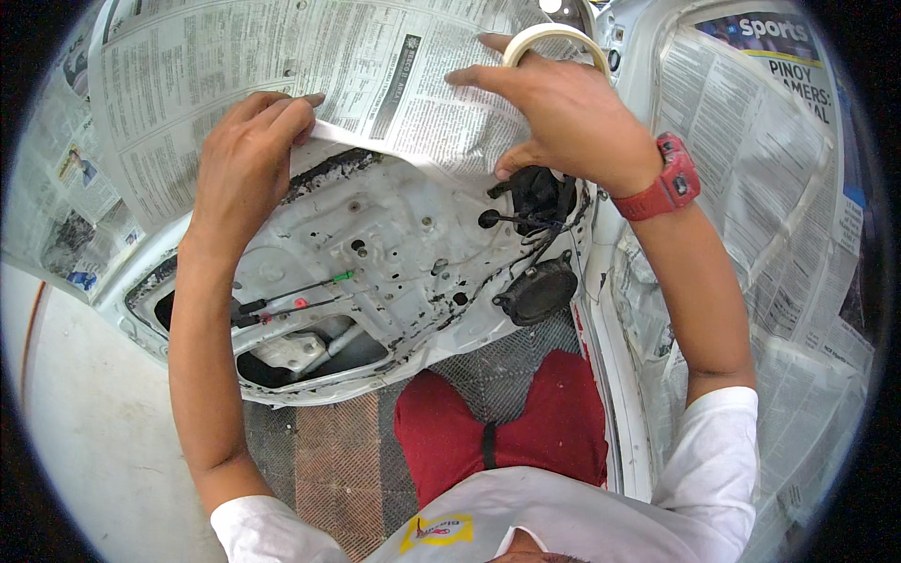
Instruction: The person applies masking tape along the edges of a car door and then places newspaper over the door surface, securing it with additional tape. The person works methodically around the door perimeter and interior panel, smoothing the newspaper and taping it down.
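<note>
One newspaper sheet point(347, 84) above the door panel point(404, 235) should tear easily; we best hold its lower edge, where our left hand point(246, 155) seemingly pinches; our right hand point(572, 113) spreads its fingers beside the tape roll point(556, 31).

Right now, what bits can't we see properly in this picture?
Head view:
- Lower part of the cream, ring-shaped tape roll: hidden by the right hand.
- Whatever is behind the grey printed newspaper sheet: covered by it.
- That sheet's far end: cut off by the top edge.
- Left hand's palm: turned away, behind its own back.
</note>
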`<state>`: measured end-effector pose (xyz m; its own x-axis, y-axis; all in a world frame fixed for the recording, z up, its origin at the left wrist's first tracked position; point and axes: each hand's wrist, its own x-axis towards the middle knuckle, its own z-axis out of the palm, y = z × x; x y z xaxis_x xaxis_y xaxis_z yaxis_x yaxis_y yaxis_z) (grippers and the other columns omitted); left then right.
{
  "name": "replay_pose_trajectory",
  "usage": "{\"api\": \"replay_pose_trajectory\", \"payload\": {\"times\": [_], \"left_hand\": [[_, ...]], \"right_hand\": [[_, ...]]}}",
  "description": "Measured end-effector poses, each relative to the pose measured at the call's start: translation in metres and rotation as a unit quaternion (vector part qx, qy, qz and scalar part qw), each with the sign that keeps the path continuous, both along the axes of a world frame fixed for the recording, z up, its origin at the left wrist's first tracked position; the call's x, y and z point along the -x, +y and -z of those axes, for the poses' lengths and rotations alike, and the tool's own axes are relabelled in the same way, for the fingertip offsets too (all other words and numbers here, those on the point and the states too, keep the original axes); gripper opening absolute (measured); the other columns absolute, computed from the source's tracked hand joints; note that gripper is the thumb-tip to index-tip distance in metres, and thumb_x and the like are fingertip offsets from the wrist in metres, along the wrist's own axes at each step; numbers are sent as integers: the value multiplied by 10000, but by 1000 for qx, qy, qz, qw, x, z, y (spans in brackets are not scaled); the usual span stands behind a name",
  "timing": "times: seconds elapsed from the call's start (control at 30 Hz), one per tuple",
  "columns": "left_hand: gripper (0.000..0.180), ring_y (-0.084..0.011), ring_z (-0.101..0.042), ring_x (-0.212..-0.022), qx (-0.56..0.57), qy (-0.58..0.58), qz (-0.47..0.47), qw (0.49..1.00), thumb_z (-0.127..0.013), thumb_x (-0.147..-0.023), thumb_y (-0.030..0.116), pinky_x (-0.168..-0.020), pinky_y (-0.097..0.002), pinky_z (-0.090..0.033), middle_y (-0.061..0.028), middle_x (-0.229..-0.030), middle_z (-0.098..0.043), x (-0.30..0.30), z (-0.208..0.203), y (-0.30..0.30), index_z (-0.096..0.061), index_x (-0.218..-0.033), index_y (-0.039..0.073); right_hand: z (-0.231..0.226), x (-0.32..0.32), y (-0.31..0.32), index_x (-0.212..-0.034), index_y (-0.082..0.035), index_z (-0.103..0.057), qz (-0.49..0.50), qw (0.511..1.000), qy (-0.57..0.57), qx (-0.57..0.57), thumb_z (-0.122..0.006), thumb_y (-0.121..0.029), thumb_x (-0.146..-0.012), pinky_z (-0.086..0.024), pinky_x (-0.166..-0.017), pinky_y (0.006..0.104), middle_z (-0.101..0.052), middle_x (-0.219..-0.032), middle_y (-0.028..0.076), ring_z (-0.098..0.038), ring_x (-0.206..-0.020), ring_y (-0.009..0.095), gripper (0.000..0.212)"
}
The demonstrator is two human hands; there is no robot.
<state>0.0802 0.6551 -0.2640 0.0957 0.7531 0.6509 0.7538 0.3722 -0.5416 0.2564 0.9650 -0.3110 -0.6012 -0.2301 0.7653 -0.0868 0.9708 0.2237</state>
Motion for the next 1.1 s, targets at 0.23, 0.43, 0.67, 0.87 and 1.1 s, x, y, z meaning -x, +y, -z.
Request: {"api": "replay_pose_trajectory", "payload": {"times": [0.23, 0.43, 0.67, 0.87, 1.1], "left_hand": [[340, -365, -730, -1121, -64, -51, 93, 992, -628, -865, -162, -941, -477, -590, -96, -1257, -806, 4, 6, -1, -713, -1122, 43], [304, -362, -693, -1163, -50, -27, 85, 995, -608, -852, -162, -976, -480, -577, -104, -1259, -791, 6, -4, -4, -714, -1059, 34], [157, -355, -683, -1081, -90, 2, 100, 991, -759, -942, 150, -938, -451, -559, -126, -1146, -774, 4, -8, -2, -762, -1021, 15], [491, -324, -694, -850, -218, -107, 43, 969, -883, -925, 478, -760, -411, -527, -101, -862, -749, 3, -6, 18, -789, -874, -1], [349, -297, -679, -691, -285, -62, 36, 956, -947, -874, 403, -630, -404, -514, -71, -801, -732, 16, -6, 38, -813, -903, 82]], "right_hand": [[0, 23, -4, -1198, -159, -729, 65, 996, 67, 13, -836, -181, -922, -618, -813, 529, -791, -1054, 162, -777, -957, 424, 297], [-19, 44, -3, -1338, -90, -642, 18, 972, 216, 88, -711, -150, -1030, -590, -803, 532, -751, -913, 229, -771, -883, 410, 322], [-22, 46, -13, -1337, -70, -651, -109, 939, 247, 212, -710, -108, -968, -571, -873, 527, -764, -940, 244, -746, -936, 462, 376], [-19, 35, -14, -1351, -78, -650, -89, 964, 191, 165, -781, -122, -929, -574, -898, 528, -739, -990, 243, -744, -979, 453, 444], [-28, 87, 6, -1126, -71, -666, 10, 950, 286, 123, -726, -60, -894, -586, -879, 540, -738, -848, 238, -754, -851, 463, 240]]}}
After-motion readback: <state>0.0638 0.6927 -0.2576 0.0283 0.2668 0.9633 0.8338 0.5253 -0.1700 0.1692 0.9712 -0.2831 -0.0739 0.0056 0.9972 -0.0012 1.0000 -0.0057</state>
